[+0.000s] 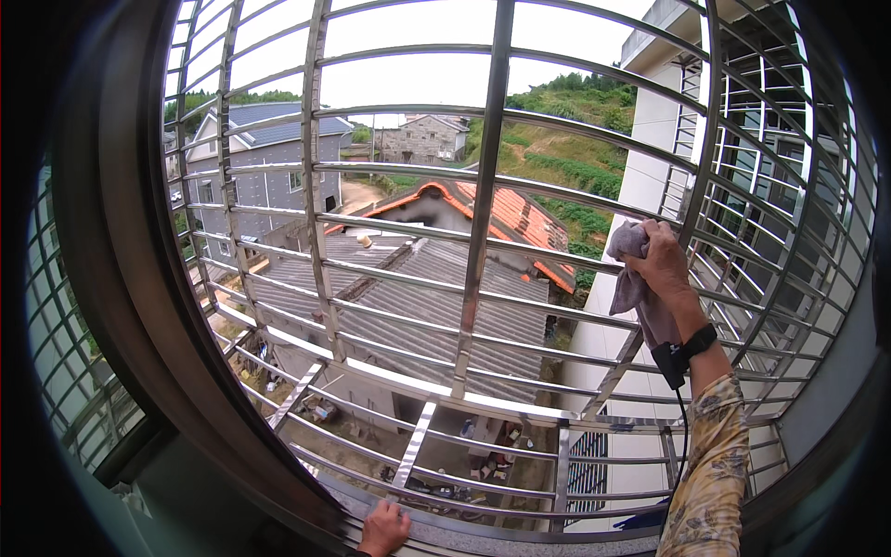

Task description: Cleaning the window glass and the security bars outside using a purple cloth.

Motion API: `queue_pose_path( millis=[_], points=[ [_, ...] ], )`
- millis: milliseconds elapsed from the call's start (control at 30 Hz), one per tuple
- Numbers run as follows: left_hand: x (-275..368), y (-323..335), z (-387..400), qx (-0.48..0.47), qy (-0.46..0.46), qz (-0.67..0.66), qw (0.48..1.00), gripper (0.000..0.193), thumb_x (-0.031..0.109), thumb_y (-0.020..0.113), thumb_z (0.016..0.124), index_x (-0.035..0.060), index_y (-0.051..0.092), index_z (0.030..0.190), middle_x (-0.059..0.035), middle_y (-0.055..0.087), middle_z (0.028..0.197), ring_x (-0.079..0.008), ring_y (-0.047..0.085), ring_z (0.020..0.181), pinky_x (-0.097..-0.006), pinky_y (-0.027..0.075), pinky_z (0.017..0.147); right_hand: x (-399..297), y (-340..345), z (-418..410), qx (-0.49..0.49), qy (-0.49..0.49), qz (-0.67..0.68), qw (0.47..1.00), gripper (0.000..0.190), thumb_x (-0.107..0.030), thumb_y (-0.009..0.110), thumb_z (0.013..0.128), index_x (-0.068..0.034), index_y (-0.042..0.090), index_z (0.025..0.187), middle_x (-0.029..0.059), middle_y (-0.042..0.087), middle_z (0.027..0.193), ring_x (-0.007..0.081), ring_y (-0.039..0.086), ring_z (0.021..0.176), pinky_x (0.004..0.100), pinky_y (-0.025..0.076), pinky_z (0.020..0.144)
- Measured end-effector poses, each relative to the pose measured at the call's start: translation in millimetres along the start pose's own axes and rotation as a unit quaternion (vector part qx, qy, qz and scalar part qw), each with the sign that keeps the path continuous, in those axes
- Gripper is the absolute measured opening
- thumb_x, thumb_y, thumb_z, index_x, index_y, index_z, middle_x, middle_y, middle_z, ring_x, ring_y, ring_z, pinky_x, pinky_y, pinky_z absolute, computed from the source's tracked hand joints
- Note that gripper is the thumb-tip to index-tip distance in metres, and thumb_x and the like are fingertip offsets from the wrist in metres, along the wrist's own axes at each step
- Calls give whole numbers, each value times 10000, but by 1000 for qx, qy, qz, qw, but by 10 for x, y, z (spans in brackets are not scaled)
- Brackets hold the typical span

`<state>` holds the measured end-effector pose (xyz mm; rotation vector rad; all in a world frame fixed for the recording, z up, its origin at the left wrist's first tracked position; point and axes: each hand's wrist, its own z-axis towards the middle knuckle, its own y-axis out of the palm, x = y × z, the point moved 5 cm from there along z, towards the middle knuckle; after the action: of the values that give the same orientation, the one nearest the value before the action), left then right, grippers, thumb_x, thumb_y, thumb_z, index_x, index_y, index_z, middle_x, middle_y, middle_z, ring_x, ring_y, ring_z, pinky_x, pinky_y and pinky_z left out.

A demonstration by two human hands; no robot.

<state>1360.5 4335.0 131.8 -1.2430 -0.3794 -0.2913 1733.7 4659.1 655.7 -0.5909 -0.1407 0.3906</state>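
My right hand (661, 261), arm stretched out, grips a grey-purple cloth (630, 292) against a horizontal bar at the right of a stainless steel window grille (480, 230). Part of the cloth hangs below the hand, beside the wrist. A black strap with a small black device (669, 363) and a cable is on that wrist. At the bottom, my left hand (384, 527) rests on the window sill and frame edge, near the grille's lowest bar; its fingers are curled, and whether they grip the edge cannot be told.
A dark window frame (153, 299) curves along the left, with a glass pane beyond it. The grille juts outward over a yard with scattered items. Outside stand a corrugated roof (445, 313), an orange tiled roof (515, 216) and a pale building wall (644, 167) at right.
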Motion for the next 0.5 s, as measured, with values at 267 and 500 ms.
queue_pose_path(
  millis=[267,500],
  points=[
    [181,-218,-5,54,-41,-79,995,200,190,616,892,27,633,1007,-239,605,1002,-443,615,900,-523,513,778,-1555,-656,2082,318,-198,10,927,547,-345,819,813,-88,570,1226,177,599,1105,371,659,964,468,557,807],
    [165,-210,44,26,-73,-99,992,167,179,614,898,71,632,1024,-205,607,965,-427,624,815,-521,516,717,-2290,-90,2552,279,-153,-139,938,490,-306,817,763,-79,572,1121,129,586,1138,332,653,1015,433,574,826]
  ],
)
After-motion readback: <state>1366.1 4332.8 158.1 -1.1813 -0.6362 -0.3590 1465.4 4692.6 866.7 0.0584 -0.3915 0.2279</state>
